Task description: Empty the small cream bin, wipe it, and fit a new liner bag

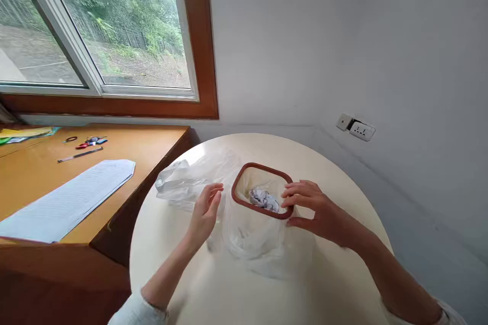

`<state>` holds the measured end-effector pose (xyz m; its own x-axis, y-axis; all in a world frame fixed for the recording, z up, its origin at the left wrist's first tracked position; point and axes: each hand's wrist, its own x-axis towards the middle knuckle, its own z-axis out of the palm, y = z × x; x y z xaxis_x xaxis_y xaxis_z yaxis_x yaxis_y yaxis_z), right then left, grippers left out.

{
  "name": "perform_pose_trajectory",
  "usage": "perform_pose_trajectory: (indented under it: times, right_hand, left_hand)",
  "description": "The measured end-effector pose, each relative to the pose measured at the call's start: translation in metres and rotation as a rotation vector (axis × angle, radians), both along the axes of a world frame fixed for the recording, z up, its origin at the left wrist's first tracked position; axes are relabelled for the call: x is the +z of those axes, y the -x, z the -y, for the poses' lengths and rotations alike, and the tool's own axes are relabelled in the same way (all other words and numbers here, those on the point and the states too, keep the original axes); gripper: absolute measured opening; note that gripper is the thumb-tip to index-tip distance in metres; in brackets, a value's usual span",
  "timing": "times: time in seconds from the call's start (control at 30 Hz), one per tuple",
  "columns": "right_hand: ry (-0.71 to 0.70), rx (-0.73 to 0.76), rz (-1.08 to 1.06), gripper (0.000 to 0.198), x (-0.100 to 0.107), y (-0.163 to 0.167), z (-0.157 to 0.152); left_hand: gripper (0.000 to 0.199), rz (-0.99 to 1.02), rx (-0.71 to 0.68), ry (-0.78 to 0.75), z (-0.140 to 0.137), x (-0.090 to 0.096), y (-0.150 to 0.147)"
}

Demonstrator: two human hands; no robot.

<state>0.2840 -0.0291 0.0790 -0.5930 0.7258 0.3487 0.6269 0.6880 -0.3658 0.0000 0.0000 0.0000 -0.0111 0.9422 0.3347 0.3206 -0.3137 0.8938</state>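
A small waste bin [263, 166] with a brown rounded-rectangular rim stands on the round table. Clear plastic bag [253, 244] material covers its sides and spreads around its base. Crumpled white paper [263, 198] with dark marks lies inside. My right hand [310, 208] is at the bin's right corner, fingers over the rim and thumb on the outside. To the left of the bin is my left hand [206, 213], open and holding nothing, its fingers pointing toward the rim. Behind it lies a loose translucent plastic bag [183, 183].
The cream round table [339, 264] stands against the wall. At left, a wooden desk [152, 137] bears stacked papers [76, 198], a pen [80, 155], keys [91, 142] and a dark ring [70, 139]. Wall sockets [362, 130] are at right, a window [125, 25] at upper left.
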Motion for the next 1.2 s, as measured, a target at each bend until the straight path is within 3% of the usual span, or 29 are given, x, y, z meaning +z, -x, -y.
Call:
perform_pose_trajectory:
  times: [0.1, 0.2, 0.33, 0.53, 0.73, 0.87, 1.03, 1.13, 1.2]
  right_hand:
    - [0.043, 0.003, -0.001, 0.007, 0.003, -0.003, 0.005]
    - [0.065, -0.053, 0.014, 0.004, 0.004, -0.006, 0.005]
    - [0.024, -0.188, -0.007, 0.01, 0.002, -0.003, -0.009]
    - [-0.078, -0.366, 0.038, 0.014, -0.01, 0.025, -0.068]
    - [-0.151, -0.489, 0.023, 0.019, -0.027, 0.076, -0.143]
    - [-0.171, -0.487, -0.005, 0.026, -0.027, 0.107, -0.17]
    - [-0.231, -0.454, -0.056, 0.053, -0.023, 0.097, -0.152]
    - [-0.253, -0.44, -0.075, 0.042, -0.035, 0.047, -0.114]
    - [-0.183, -0.477, -0.041, 0.036, -0.054, 0.0, -0.081]
  left_hand:
    - [0.021, -0.04, 0.064, -0.083, -0.005, -0.006, 0.0]
    - [0.02, -0.209, 0.151, -0.115, -0.01, -0.013, 0.005]
    - [0.031, -0.536, 0.228, -0.022, -0.018, -0.027, 0.012]
    - [0.044, -0.787, 0.168, 0.228, -0.03, -0.052, 0.016]
    - [0.047, -0.751, 0.111, 0.18, -0.034, -0.063, 0.015]
    - [0.047, -0.721, 0.114, 0.129, -0.034, -0.065, 0.015]
    - [0.05, -0.668, 0.109, 0.155, -0.031, -0.059, 0.018]
    - [0.049, -0.656, 0.108, 0.15, -0.027, -0.058, 0.018]
    - [0.047, -0.666, 0.103, 0.128, -0.026, -0.059, 0.018]
